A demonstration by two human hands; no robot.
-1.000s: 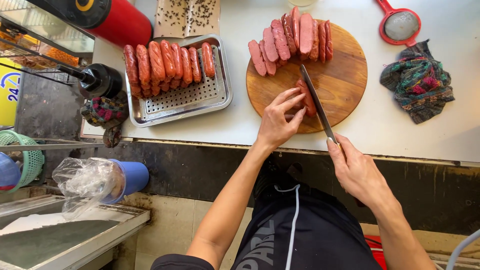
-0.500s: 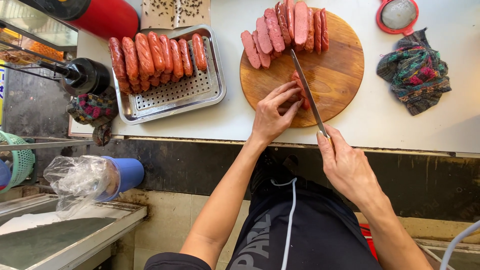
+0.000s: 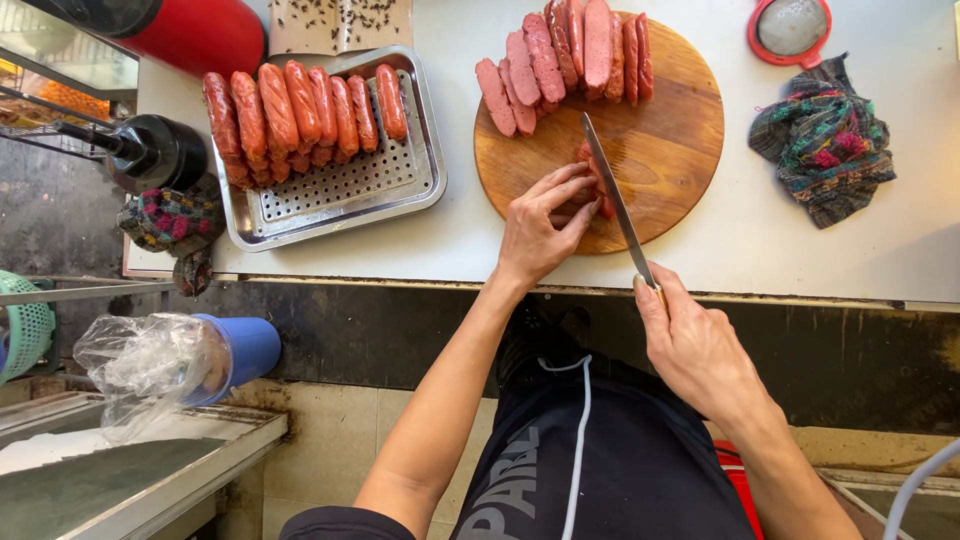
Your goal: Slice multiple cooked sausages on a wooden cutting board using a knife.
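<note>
Sausage point(image 3: 592, 190) lies on the round wooden cutting board point(image 3: 670, 160) in the upper middle of the frame, pinned under the curled fingers of the left hand point(image 3: 540, 225), which presses down on it from the near side. Right hand point(image 3: 695, 345), lower and to the right, is closed around the handle of a long knife point(image 3: 612, 195); the blade runs up and to the left across the board and meets the sausage just beside the left fingertips. A fan of cut pink slices point(image 3: 570, 50) rests along the far edge of the board. Left of the board on the white bench point(image 3: 820, 260) sits a perforated metal tray point(image 3: 350, 195) with a row of whole sausages point(image 3: 300, 115) lined up at its far end. A multicoloured cloth point(image 3: 820, 140) lies crumpled at the right, with a red-rimmed strainer point(image 3: 790, 25) just above it. A red cylinder point(image 3: 195, 35) shows in the upper left corner.
</note>
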